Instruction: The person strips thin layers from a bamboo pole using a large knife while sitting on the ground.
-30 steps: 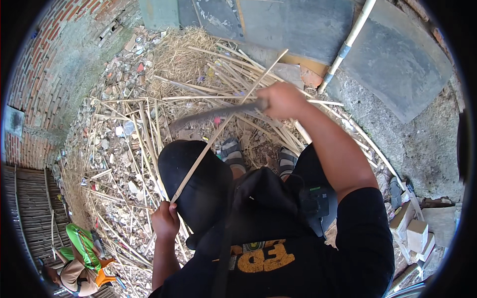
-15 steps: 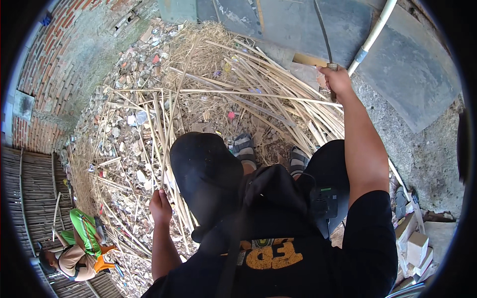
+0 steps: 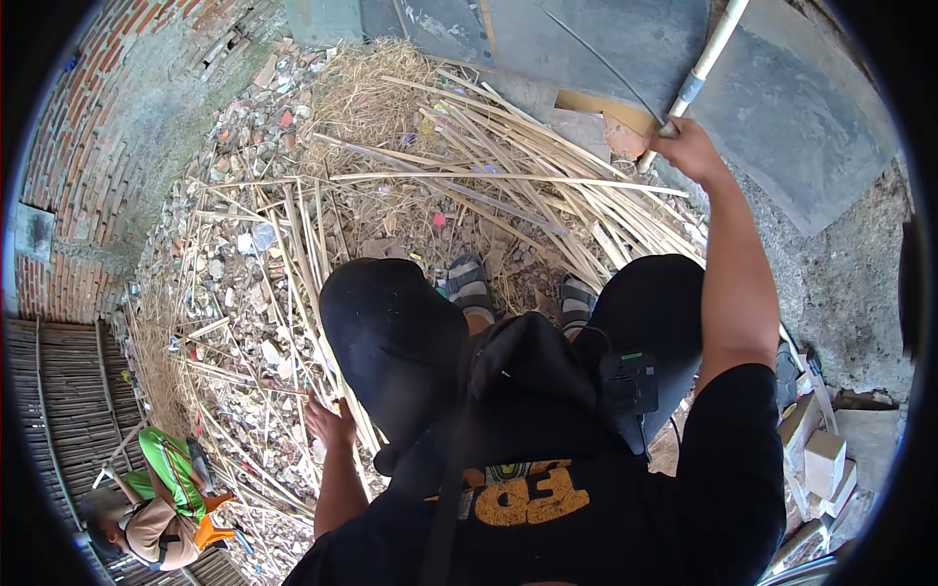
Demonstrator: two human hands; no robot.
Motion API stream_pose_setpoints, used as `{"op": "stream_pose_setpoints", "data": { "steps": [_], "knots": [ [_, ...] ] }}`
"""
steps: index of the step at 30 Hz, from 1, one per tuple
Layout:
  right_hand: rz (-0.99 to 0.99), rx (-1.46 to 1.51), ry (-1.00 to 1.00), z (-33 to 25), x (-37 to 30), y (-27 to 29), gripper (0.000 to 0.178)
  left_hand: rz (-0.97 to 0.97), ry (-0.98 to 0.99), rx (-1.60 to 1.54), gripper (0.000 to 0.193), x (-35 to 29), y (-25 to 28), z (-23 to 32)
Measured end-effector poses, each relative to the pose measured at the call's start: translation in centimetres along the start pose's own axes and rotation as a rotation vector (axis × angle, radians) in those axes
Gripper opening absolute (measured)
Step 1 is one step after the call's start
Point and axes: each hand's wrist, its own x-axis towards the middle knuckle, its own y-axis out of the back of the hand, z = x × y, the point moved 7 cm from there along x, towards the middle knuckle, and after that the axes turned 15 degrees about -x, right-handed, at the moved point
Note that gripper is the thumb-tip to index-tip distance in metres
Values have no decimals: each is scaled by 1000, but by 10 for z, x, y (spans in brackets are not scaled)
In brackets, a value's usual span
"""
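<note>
My right hand (image 3: 687,151), raised at the upper right, is closed round the handle of a machete with a long, thin, curved blade (image 3: 608,66). The blade points up and to the left. Low on the left, beside my knee, my left hand (image 3: 332,424) is closed, apparently on a thin bamboo strip, most of which is hard to make out. Many pale bamboo strips (image 3: 508,178) lie on the ground before my feet. More of them (image 3: 311,249) run alongside my left knee.
Rubble and litter (image 3: 249,293) cover the ground, with dry straw (image 3: 366,83) farther off. A white pipe (image 3: 713,49) leans by grey sheets (image 3: 806,127) at the right. Another person (image 3: 161,523) sits at the lower left. Pale blocks (image 3: 824,464) lie lower right.
The machete has swung so its blade tips further left, and my right hand has shifted right. My left hand has come down and nearer; the long strip above it no longer stands out.
</note>
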Motion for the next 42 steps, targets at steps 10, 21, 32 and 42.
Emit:
{"op": "stream_pose_setpoints", "data": {
  "steps": [10, 21, 32, 42],
  "knots": [
    [-270, -298, -194, 278, -96, -174, 41, -114, -51, -188, 68, -44, -66, -74],
    [-285, -260, -396, 250, -177, -222, 42, -249, -26, -409, 62, -25, -60, -29],
    [-283, -281, -373, 221, -171, -242, 44, -611, -87, -517, 47, -32, -121, -109],
    [-261, -295, -351, 188, -145, -265, 45, -631, 45, -513, 47, -41, -88, -76]
  ]
}}
